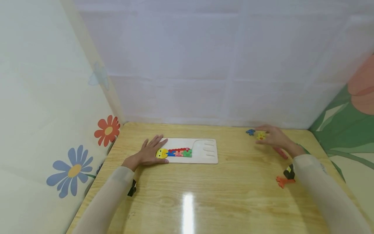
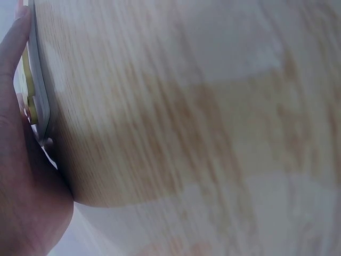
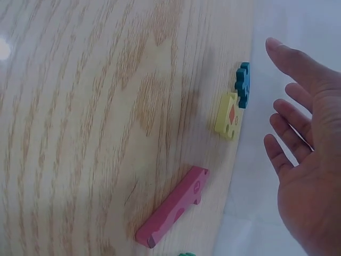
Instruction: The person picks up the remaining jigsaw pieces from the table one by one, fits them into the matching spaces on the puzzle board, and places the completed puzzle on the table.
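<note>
From where I stood, the right hand [image 1: 274,136] hung near the small yellow jigsaw-edged piece [image 1: 261,135] on the pale wood-grain worktop [image 1: 239,182], thumb and fingers parted, gripping nothing. That piece looked light and stiff, probably best pinched by its sides. The left hand [image 1: 149,153] lay outspread on the white rectangular board [image 1: 201,155].

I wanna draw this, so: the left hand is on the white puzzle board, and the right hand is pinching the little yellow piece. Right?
Not quite: the right hand isn't pinching the little yellow piece. The right wrist view shows it lying on the table, with a gap between it and the fingers. The left hand is on the white puzzle board, as you said.
</note>
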Demonstrator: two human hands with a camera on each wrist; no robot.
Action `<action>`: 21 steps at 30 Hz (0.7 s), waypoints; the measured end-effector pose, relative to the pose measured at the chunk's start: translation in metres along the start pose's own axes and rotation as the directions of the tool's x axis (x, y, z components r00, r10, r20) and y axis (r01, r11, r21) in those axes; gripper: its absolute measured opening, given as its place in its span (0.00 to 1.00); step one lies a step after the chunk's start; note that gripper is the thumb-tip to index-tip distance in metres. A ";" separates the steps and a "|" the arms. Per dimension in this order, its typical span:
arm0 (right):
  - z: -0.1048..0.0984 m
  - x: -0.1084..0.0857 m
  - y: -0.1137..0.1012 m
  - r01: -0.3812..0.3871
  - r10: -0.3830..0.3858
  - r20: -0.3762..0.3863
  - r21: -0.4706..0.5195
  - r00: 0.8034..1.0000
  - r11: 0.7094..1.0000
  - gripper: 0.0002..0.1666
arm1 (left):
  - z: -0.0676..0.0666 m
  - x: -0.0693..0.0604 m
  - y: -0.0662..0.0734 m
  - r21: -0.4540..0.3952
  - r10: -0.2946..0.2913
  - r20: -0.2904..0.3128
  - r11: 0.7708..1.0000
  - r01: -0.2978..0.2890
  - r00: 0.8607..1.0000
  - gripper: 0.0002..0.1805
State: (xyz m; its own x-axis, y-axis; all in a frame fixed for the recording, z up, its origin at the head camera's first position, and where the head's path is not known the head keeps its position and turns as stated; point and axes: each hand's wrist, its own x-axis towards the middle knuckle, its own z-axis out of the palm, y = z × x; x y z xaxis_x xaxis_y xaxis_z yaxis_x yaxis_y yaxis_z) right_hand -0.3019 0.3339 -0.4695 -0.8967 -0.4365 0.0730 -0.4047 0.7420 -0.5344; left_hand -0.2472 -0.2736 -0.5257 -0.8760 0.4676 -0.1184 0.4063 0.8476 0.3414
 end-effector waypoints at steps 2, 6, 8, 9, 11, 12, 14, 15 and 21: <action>0.000 0.000 0.003 -0.008 0.008 0.004 0.011 1.000 1.000 0.41 | 0.000 0.000 0.000 0.000 0.000 0.001 1.000 0.000 1.000 0.61; -0.002 0.000 0.007 -0.030 0.029 0.024 0.034 0.999 0.999 0.43 | -0.001 -0.001 0.000 -0.001 0.000 0.003 1.000 0.000 1.000 0.62; -0.004 0.000 0.009 -0.049 0.047 0.041 0.036 0.998 0.998 0.44 | -0.001 -0.001 -0.001 -0.003 0.003 0.001 1.000 -0.003 1.000 0.62; -0.005 0.000 0.010 -0.058 0.057 0.049 0.035 0.997 0.998 0.44 | 0.000 -0.001 -0.001 -0.002 0.004 0.000 1.000 -0.004 1.000 0.62; -0.006 0.000 0.010 -0.086 0.083 0.070 0.034 0.994 0.996 0.45 | 0.000 -0.001 -0.002 -0.006 0.006 -0.002 1.000 -0.006 1.000 0.62; -0.007 0.000 0.011 -0.099 0.096 0.079 0.034 0.992 0.994 0.45 | 0.000 -0.001 -0.001 -0.007 0.006 -0.002 1.000 -0.006 1.000 0.62; -0.008 0.001 0.012 -0.124 0.121 0.092 0.031 0.988 0.992 0.45 | 0.000 -0.001 -0.001 -0.008 0.007 -0.001 1.000 -0.007 1.000 0.62; -0.008 0.001 0.012 -0.142 0.137 0.100 0.037 0.986 0.989 0.45 | 0.000 -0.001 0.000 -0.011 0.008 -0.002 1.000 -0.008 1.000 0.61; -0.009 0.001 0.010 -0.191 0.183 0.118 0.056 0.976 0.980 0.47 | 0.002 0.000 -0.004 -0.008 0.015 -0.011 1.000 -0.015 1.000 0.61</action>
State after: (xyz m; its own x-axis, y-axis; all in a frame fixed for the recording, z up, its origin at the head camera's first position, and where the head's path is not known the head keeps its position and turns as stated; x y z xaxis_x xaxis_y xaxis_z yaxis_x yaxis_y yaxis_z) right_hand -0.3084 0.3456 -0.4671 -0.9283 -0.3499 -0.1256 -0.2156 0.7818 -0.5850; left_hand -0.2485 -0.2762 -0.5285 -0.8727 0.4774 -0.1026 0.4173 0.8383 0.3508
